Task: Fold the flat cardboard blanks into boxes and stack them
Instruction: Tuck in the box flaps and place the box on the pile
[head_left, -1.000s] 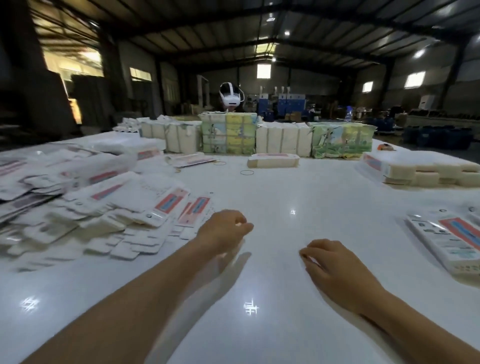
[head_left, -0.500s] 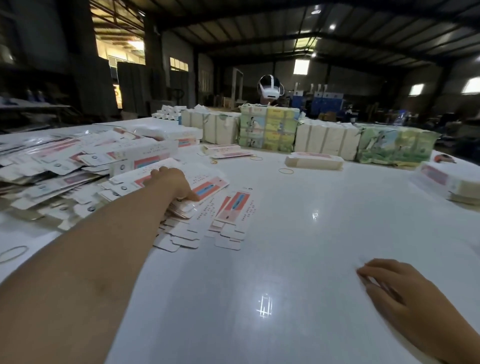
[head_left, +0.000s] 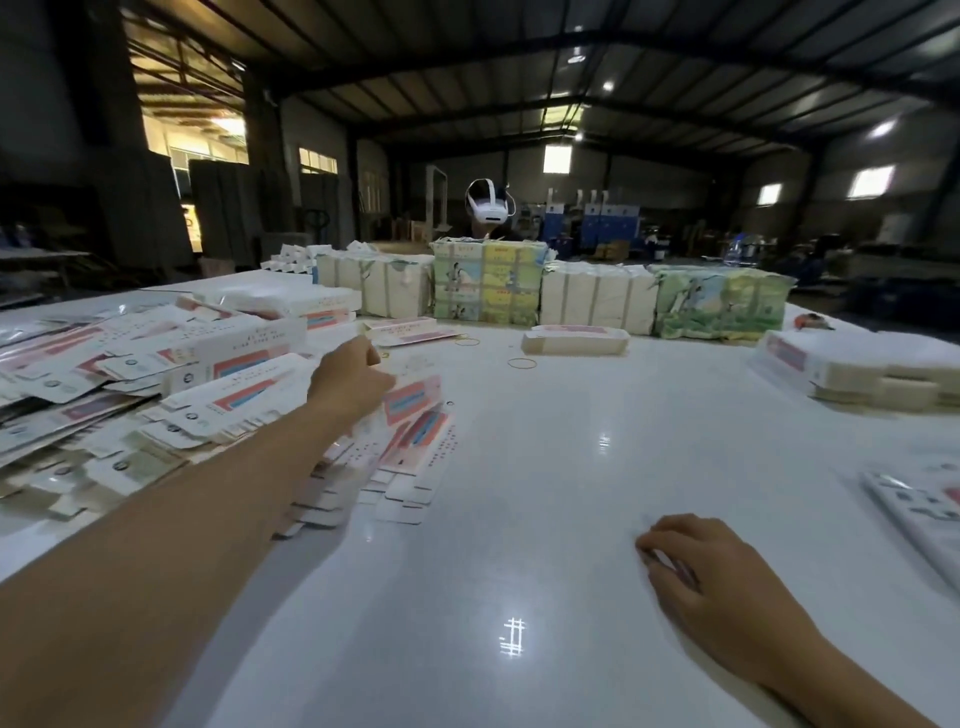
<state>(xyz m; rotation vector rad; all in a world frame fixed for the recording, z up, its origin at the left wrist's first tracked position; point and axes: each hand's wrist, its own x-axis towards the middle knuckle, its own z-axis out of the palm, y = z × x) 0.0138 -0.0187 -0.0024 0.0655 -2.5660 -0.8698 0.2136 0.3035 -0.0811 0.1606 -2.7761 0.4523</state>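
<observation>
On the worktop (head_left: 571, 519) we count two hands, the left hand (head_left: 350, 379) and the right hand (head_left: 717, 577), and two rubber bands (head_left: 521, 363) near its far side. Flat cardboard blanks (head_left: 156, 395) heap its left side, too many to count. Along its far edge we count two printed bundles (head_left: 488, 280) and two white ones (head_left: 597, 299).

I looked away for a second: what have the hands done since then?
The left hand reached out from the bare table to the heap of flat blanks and now lies on it, fingers curled; an actual grip isn't visible. The right hand stayed resting on the table, holding nothing.
</observation>
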